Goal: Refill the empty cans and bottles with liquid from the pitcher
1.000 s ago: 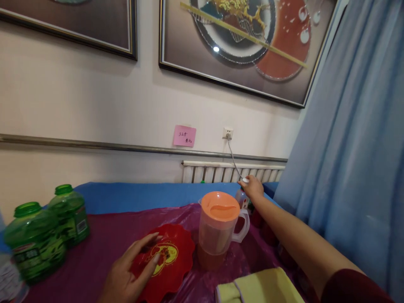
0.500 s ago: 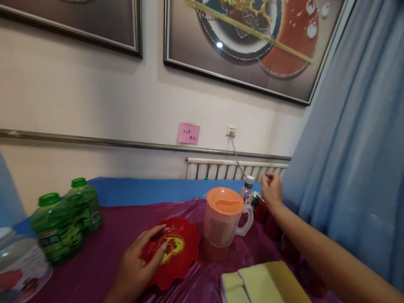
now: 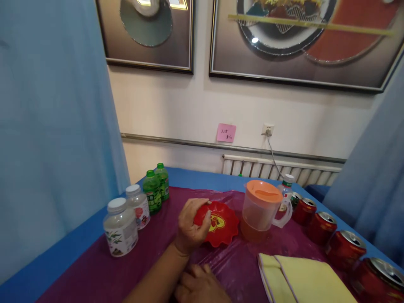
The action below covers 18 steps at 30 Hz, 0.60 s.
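Note:
My left hand (image 3: 193,224) is over the left side of a red scalloped plate (image 3: 229,229) with a yellow printed centre. Its fingers are curved and its thumb stands apart from them, with nothing visible in between; whether it touches the rim I cannot tell. Low in the view, my right hand (image 3: 202,286) rests close beside my left forearm, fingers loosely bent and a little apart, holding nothing that shows. Just right of the plate stands a clear pitcher (image 3: 257,214) with an orange lid and amber liquid inside. A folded yellow towel (image 3: 306,277) lies in front of the pitcher.
White-lidded jars (image 3: 121,229) and green bottles (image 3: 153,195) line the table's left side. Several red cans (image 3: 345,248) run along the right edge, with a clear white-capped bottle (image 3: 288,185) behind the pitcher. Blue curtains (image 3: 57,126) hang at both sides.
My right hand has come back from the cans at the far right to my left forearm. My left hand stays by the plate. The view has swung left and shows more of the table.

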### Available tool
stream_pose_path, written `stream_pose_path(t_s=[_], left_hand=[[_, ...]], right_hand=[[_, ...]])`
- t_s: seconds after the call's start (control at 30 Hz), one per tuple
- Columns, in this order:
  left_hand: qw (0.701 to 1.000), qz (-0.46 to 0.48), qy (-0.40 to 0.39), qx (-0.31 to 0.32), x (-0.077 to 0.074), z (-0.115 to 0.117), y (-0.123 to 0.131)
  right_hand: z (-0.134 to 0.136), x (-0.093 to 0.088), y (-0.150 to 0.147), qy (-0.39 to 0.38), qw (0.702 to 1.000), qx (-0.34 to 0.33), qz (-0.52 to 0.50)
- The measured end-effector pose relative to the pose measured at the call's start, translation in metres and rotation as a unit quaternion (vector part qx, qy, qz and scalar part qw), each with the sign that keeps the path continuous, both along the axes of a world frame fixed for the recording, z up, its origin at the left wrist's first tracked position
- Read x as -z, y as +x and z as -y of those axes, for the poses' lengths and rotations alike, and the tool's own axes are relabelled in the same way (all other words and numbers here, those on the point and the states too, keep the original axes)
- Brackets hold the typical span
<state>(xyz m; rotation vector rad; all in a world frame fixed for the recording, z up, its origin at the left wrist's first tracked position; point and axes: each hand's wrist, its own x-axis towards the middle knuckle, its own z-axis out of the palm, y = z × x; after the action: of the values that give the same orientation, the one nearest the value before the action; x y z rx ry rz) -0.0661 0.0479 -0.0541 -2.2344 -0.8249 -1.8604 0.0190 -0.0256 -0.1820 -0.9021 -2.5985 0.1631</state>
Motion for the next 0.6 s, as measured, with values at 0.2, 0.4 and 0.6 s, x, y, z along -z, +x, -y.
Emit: stream_pose_path(t_s=[0.2, 0.4, 0.6], left_hand=[[0.999, 0.013, -0.041, -0.007, -0.01, 0.005, -0.005], [0.99, 0.065, -0.11, -0.055, -0.024, 0.022, -0.019], [0.951, 0.085, -0.111, -0.276, -0.019, 0.056, -0.081]], right_hand=[[0.007, -0.026, -0.012, 0.001, 0.999, 0.002, 0.046], [0.015, -0.033, -0.015, 0.0, 0.999, 0.019, 0.047], [0.017, -0.044, -0.003, -0.039, 0.999, -0.006, 0.024]])
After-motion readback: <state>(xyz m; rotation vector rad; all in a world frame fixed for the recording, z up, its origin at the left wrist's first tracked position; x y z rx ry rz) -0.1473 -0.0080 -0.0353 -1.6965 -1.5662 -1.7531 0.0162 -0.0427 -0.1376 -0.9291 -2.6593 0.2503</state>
